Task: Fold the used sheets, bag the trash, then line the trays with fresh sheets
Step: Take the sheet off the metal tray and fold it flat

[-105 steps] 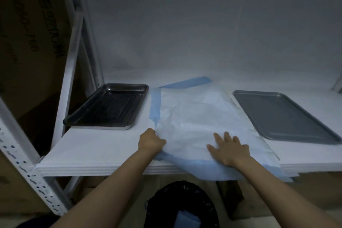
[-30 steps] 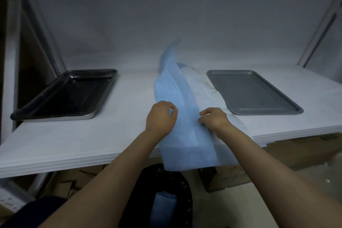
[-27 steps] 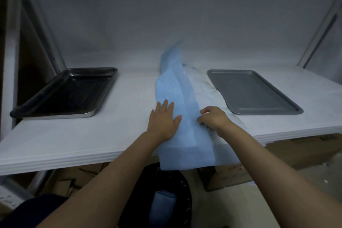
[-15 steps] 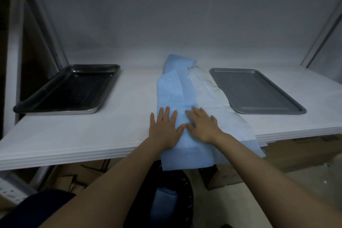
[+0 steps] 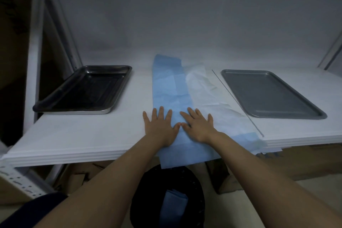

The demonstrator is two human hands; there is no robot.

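Lying folded along the white shelf (image 5: 83, 135), the thin blue paper sheet (image 5: 170, 87) looks light, limp and slippery, best pinched at its near overhanging edge. Left hand (image 5: 160, 128) and right hand (image 5: 199, 127) press it flat, fingers spread; black bin bag (image 5: 194, 187) below them.

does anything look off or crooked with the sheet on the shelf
The blue sheet is folded unevenly: a pale, wrinkled layer sticks out along its right side, its far end is stepped, and its near end hangs over the shelf edge above the black bin.
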